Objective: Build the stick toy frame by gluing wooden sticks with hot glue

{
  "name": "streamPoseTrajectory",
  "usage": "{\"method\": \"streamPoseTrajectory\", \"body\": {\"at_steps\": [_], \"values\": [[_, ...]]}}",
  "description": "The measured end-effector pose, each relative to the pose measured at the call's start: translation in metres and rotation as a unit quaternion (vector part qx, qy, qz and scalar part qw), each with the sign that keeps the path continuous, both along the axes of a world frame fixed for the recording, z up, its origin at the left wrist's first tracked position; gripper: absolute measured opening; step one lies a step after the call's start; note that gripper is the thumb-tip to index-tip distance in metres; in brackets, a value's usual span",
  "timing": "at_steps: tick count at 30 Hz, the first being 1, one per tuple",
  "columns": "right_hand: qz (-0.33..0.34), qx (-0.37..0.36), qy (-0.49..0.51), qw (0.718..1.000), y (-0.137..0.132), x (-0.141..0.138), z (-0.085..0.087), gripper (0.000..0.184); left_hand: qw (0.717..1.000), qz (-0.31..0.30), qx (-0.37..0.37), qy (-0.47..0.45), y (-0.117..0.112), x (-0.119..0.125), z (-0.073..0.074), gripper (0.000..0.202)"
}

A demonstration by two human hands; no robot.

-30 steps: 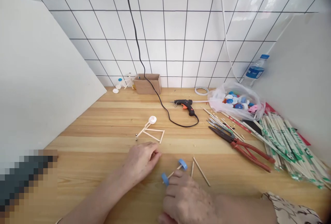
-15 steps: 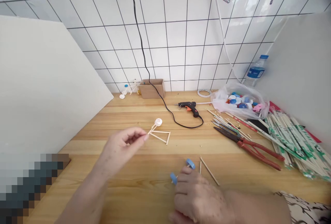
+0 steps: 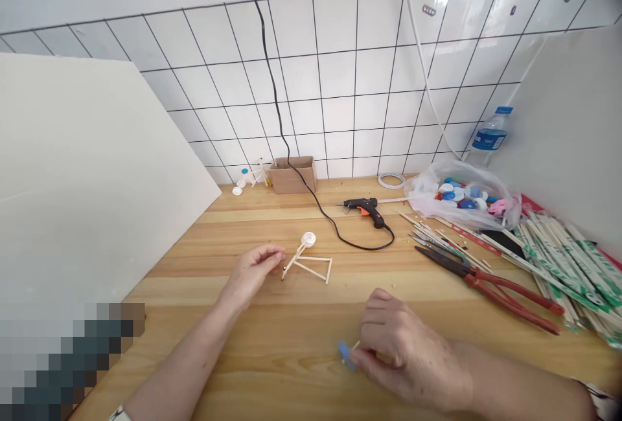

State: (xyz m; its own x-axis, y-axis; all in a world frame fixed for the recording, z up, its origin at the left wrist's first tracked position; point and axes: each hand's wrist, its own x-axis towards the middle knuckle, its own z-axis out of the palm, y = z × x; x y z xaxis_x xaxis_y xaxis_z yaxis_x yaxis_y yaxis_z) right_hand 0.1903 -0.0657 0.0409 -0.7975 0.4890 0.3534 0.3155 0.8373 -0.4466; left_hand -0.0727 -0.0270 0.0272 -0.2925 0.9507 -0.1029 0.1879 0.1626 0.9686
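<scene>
On the table stands a small frame of thin wooden sticks point(image 3: 313, 268), with a white bottle cap point(image 3: 308, 239) joined to it at the far end. Close to the frame's left end is my left hand point(image 3: 253, 272); its thumb and forefinger are slightly apart, with no stick visible between them. My right hand point(image 3: 403, 346) is closed around a thin stick axle, low over the front of the table. A blurred blue bottle cap point(image 3: 346, 356) pokes out to the left of its fingertips. My fingers hide the rest of the axle.
Behind lies a black glue gun point(image 3: 364, 207) with its cord. Red-handled pliers point(image 3: 500, 291), loose sticks and paper-wrapped chopsticks point(image 3: 568, 259) cover the right side. A plastic bag of caps point(image 3: 466, 197), a water bottle point(image 3: 490, 136), a tape roll point(image 3: 391, 180) and a cardboard box point(image 3: 293, 178) stand near the wall.
My left fingers have come off the stick frame, whose left end now shows. The right hand has lifted the blue-capped axle and turned it; the two loose sticks beside it are out of sight.
</scene>
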Motion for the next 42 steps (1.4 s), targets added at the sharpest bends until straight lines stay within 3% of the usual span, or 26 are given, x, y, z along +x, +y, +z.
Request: {"method": "streamPoseTrajectory", "body": {"at_steps": [8, 16, 26, 42], "values": [[-0.084, -0.064, -0.115, 0.988, 0.038, 0.002, 0.005, 0.018, 0.999, -0.043, -0.008, -0.015, -0.002, 0.003, -0.012, 0.041], [-0.113, -0.097, -0.159, 0.976, 0.076, -0.024, 0.000, 0.013, 0.998, -0.052, -0.003, 0.020, -0.004, 0.002, -0.018, 0.043], [-0.108, -0.100, -0.132, 0.980, 0.088, -0.024, -0.016, 0.014, 0.998, -0.054, -0.013, 0.024, -0.009, 0.006, -0.017, 0.043], [-0.101, -0.036, -0.107, 0.988, 0.091, -0.024, -0.032, 0.013, 0.996, -0.078, -0.034, 0.019, -0.014, 0.013, -0.009, 0.041]]}}
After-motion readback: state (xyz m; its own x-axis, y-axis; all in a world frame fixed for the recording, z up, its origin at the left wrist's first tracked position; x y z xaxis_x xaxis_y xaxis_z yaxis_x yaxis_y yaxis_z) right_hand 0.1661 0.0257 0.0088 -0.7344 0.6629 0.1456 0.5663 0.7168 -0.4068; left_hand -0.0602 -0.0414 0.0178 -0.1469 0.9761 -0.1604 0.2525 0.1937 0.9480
